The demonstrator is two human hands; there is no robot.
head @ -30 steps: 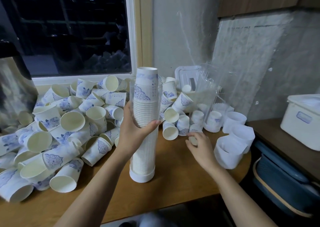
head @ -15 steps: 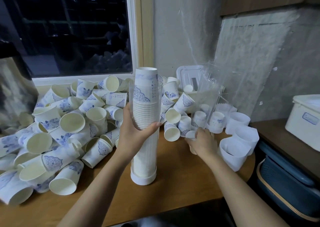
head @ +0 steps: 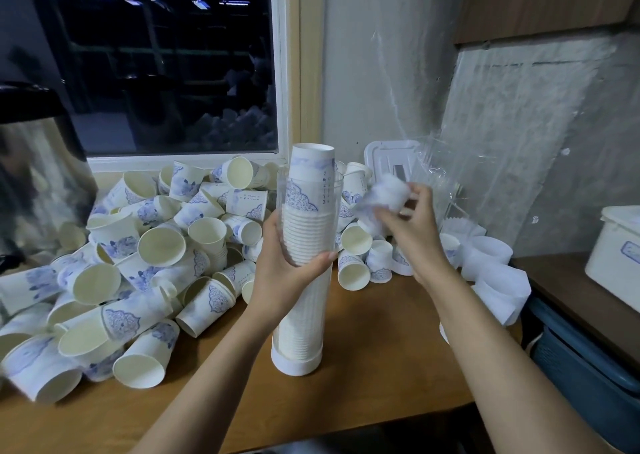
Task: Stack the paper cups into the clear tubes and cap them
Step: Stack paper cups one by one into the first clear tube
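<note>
I'm watching the left hand (head: 287, 277) curling its fingers (head: 317, 260) round one upright clear tube (head: 301, 318); the right hand (head: 414, 235) is pinching one blurred white object (head: 388, 190).

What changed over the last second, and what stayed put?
The right hand rose from the table at the right to beside the tube's top, and now pinches a blurred white piece, possibly a cap. The left hand still grips the clear tube, upright in the same spot, with the cup stack poking above its rim.
</note>
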